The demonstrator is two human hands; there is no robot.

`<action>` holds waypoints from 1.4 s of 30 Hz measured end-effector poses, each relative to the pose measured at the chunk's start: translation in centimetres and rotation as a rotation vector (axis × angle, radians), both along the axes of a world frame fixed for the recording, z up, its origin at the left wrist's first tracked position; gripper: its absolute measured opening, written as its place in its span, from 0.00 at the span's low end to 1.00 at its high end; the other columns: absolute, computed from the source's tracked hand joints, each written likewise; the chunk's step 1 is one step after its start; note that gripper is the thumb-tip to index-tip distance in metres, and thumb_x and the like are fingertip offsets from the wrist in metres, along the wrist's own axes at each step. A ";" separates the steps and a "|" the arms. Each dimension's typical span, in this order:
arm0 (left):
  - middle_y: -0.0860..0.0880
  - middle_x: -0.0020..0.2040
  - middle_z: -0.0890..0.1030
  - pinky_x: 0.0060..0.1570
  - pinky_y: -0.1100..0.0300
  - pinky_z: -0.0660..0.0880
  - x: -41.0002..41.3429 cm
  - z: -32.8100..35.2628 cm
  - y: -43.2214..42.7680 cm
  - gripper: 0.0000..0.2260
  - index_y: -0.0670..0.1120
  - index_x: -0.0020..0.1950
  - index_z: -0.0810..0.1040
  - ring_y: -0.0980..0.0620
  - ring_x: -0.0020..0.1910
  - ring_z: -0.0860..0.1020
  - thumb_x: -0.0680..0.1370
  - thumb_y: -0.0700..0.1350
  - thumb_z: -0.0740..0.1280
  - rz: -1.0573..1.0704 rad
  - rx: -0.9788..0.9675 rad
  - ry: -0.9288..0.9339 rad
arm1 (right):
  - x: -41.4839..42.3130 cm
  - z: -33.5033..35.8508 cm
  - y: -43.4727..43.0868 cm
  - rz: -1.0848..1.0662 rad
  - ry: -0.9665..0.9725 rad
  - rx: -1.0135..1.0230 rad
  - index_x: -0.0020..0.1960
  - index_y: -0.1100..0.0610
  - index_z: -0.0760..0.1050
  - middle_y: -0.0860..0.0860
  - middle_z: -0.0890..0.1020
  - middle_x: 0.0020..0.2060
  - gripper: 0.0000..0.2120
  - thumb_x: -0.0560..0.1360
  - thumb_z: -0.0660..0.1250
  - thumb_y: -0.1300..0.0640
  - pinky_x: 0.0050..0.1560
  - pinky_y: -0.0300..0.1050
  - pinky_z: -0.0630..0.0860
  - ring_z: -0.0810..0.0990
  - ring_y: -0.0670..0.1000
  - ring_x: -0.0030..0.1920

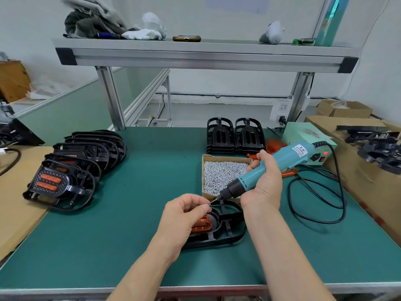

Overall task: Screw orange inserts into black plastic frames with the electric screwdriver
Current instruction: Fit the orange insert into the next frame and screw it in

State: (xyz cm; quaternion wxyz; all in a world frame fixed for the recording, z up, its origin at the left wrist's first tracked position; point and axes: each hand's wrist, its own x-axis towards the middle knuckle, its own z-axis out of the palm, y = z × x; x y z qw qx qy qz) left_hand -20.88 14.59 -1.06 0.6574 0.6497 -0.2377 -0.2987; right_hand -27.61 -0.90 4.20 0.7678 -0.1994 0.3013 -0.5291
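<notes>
The screwdriver point(284, 160) carries a white label with blue lettering near its cord end, but the writing is too blurred for me to read; nothing else here bears words I can make out. The right hand point(265, 181) grips the teal barrel, fingers wrapped round it and thumb up along its side, and the tool slants down to the left with its bit point(214, 199) low over the desk point(130, 203). The left hand point(182, 216) has its fingers point(200, 207) curled in, and thumb and forefinger pinch a small screw point(209, 203) right at the tip of the bit. Under both hands a black frame point(227, 230) lies flat near the front edge of the desk, with an orange insert point(201, 225) seated in its left part, partly hidden by the left hand. Just behind it stands an open cardboard box point(223, 172) full of silver screws. To the right, a pale green power unit point(308, 140) shows a red light point(325, 153), and a black cord point(314, 205) loops on the desk. At the left lies an overlapping row of frames point(71, 170), the nearest with orange inserts.
</notes>
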 end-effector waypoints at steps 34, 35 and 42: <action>0.59 0.49 0.81 0.57 0.64 0.74 -0.4 -2.6 1.7 0.18 0.56 0.57 0.81 0.60 0.51 0.80 0.72 0.38 0.76 0.222 0.054 -0.749 | 0.3 -0.8 1.7 -0.132 0.147 -0.236 0.43 0.54 0.71 0.46 0.74 0.27 0.10 0.73 0.73 0.58 0.32 0.38 0.73 0.72 0.45 0.29; 0.59 0.50 0.81 0.60 0.59 0.73 0.1 -2.7 1.8 0.15 0.54 0.56 0.83 0.58 0.53 0.78 0.73 0.40 0.76 0.232 0.087 -0.784 | 0.4 -0.8 1.8 -0.132 0.155 -0.271 0.42 0.54 0.71 0.46 0.74 0.27 0.11 0.73 0.74 0.58 0.31 0.38 0.72 0.72 0.45 0.28; 0.56 0.59 0.74 0.68 0.50 0.65 1.7 -4.0 1.9 0.08 0.55 0.50 0.85 0.53 0.64 0.67 0.74 0.44 0.75 0.048 0.280 -0.768 | 1.5 -0.8 2.9 -0.102 0.212 -0.508 0.44 0.56 0.76 0.49 0.76 0.31 0.08 0.69 0.74 0.57 0.34 0.40 0.72 0.73 0.46 0.31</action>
